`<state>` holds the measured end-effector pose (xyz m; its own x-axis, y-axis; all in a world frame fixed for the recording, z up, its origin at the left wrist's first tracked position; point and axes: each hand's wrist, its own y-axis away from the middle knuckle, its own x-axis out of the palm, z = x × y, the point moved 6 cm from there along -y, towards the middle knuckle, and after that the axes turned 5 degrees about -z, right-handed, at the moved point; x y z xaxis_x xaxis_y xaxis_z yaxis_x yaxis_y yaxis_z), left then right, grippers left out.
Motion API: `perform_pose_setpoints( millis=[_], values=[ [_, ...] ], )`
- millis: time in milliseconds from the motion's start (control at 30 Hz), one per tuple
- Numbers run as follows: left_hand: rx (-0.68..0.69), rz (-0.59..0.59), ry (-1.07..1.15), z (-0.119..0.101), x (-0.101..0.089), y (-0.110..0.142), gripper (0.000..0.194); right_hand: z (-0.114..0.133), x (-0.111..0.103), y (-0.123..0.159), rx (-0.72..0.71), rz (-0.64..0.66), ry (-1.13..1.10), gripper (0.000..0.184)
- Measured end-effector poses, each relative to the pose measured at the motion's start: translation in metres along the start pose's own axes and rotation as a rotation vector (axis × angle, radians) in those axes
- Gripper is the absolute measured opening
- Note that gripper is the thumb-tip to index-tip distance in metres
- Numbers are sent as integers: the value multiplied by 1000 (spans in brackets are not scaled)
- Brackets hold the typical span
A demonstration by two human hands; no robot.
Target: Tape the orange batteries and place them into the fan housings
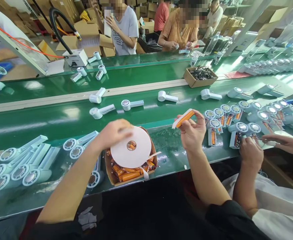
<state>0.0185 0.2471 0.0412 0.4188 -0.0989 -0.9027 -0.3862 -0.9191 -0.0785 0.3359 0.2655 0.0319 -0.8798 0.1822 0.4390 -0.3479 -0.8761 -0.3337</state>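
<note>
My right hand (192, 131) is raised above the table, its fingers gripping an orange battery (185, 119) that has a white strip along one side. To the left, my left hand (114, 133) hovers over or touches the edge of a large roll of white tape (141, 150); its fingers are smeared by motion. The roll rests on top of a cardboard box (110, 175) filled with orange batteries (129, 176). A loose tape end (146, 174) hangs over the box's front edge.
Light blue handheld fan bodies (34, 173) lie at left, with more fans (221, 116) in rows at right. Several fans lie on the green conveyor belt (71, 115). A co-worker's hands (252, 150) work close on my right. A small box of dark parts (200, 76) stands beyond.
</note>
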Motion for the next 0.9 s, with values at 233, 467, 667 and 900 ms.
perform_pose_setpoints(
  millis=[233, 467, 667, 900],
  values=[
    [-256, 71, -343, 57, 11, -148, 39, -17, 27, -15, 132, 60, -25, 52],
    [-152, 270, -392, 74, 41, -172, 27, -50, 40, -49, 202, 221, 122, 51],
    [-87, 371, -297, 83, 48, -194, 26, -120, 95, -87, 188, 424, 541, 39],
    [-95, 366, -257, 88, 49, -201, 31, -152, 132, -80, 20, 824, 1160, 24]
  ],
)
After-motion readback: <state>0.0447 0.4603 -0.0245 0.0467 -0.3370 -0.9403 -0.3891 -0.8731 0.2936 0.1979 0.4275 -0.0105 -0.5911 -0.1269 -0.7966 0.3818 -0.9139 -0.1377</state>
